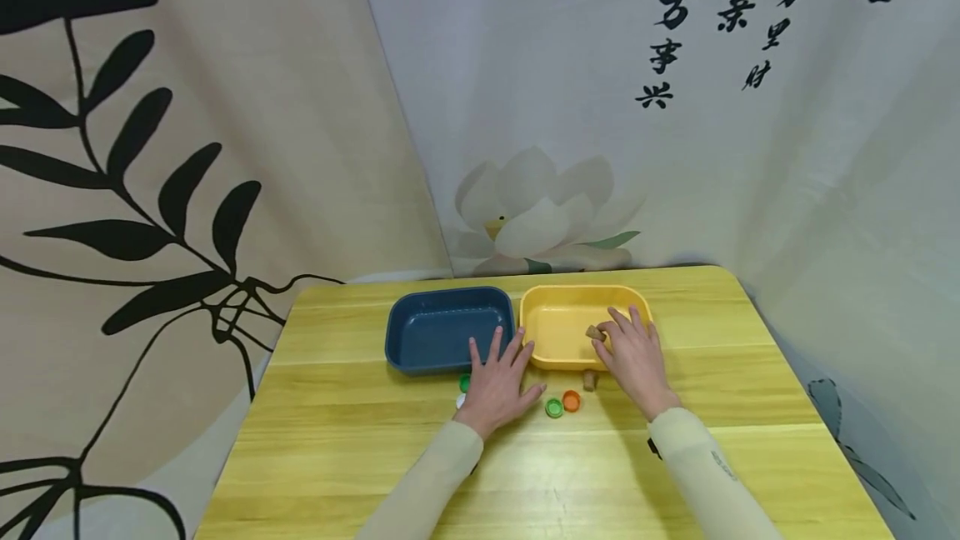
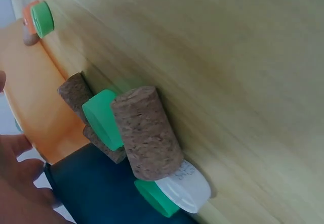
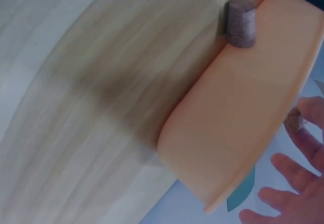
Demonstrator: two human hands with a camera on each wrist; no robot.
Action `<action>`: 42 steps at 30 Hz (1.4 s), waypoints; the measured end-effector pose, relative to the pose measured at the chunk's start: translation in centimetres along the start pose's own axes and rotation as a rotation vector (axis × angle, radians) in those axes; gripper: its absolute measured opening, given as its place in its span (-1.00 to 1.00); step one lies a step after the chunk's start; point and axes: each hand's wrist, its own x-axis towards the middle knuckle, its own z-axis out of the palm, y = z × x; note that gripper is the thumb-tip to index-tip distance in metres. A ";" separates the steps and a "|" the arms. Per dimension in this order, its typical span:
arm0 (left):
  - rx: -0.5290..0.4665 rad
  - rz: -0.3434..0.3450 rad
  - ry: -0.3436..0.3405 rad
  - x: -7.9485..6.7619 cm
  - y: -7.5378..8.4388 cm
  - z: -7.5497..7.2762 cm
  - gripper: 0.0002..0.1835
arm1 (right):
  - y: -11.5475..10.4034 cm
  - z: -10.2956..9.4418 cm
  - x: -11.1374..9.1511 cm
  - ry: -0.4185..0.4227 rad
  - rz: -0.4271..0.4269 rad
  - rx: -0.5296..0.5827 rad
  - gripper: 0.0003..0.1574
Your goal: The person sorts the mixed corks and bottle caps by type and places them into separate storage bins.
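My right hand [image 1: 637,365] is over the yellow tray [image 1: 551,348], its thumb and index finger pinching a cork [image 1: 594,332]. In the right wrist view that small brown cork [image 3: 294,120] shows between the fingertips, with the other fingers spread. My left hand [image 1: 495,394] lies with fingers apart at the near right corner of the blue tray [image 1: 401,340], holding nothing. Beneath and beside it, the left wrist view shows a large cork [image 2: 147,133], a green cap [image 2: 104,120], a white cap [image 2: 190,188] and further corks and caps outside the trays.
Between the hands, a green cap [image 1: 554,408] and an orange cap [image 1: 572,401] sit on the wooden table [image 1: 337,440]. Another cork [image 1: 590,382] stands by the yellow tray's near side. The two trays are side by side, and a printed cloth [image 1: 585,107] hangs behind the table.
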 end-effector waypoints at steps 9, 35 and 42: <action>-0.004 -0.022 0.036 0.7 0.2 0.0 -0.06 | 0.2 0.6 0.5 -0.081 0.040 0.006 -0.81; 0.040 -0.062 0.016 1.5 -0.2 1.1 -0.01 | -1.1 -0.2 -4.9 0.124 -0.086 0.035 -0.44; 0.039 -0.062 0.012 1.5 -0.3 1.0 -0.01 | -1.3 0.1 -7.1 0.215 -0.199 0.061 -0.39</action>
